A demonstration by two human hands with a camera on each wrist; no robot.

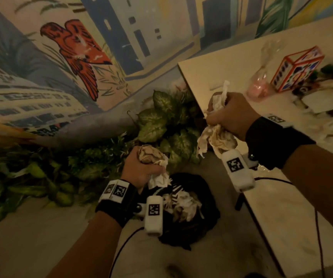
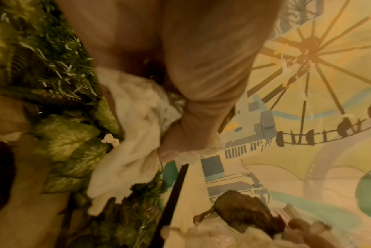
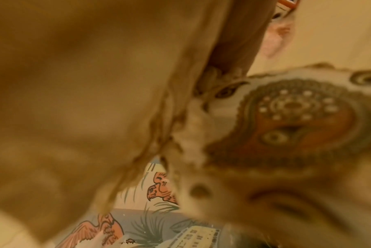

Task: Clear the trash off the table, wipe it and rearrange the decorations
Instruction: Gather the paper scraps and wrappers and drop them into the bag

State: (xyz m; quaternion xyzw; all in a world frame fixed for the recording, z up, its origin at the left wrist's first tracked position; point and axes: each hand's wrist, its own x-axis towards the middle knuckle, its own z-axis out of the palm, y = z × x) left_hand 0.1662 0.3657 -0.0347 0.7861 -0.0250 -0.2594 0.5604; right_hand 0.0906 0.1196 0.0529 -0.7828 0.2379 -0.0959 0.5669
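My left hand point(image 1: 141, 167) grips a wad of crumpled paper napkins point(image 1: 151, 156) just above a black trash bag point(image 1: 189, 209) on the floor, which holds more crumpled paper. In the left wrist view the napkins point(image 2: 133, 127) hang from the left hand point(image 2: 180, 117). My right hand point(image 1: 229, 115) grips another bunch of crumpled paper point(image 1: 217, 137) at the left edge of the pale table point(image 1: 282, 217). The right wrist view shows patterned paper point(image 3: 286, 125) pressed against the palm point(image 3: 74, 100), blurred.
On the table's far part stand an hourglass with pink sand point(image 1: 261, 85), an orange-framed patterned box point(image 1: 296, 69), greenery and more paper litter point(image 1: 322, 103). Artificial plants point(image 1: 161, 117) line the floor by a painted mural wall point(image 1: 77, 55). Cables trail near the bag.
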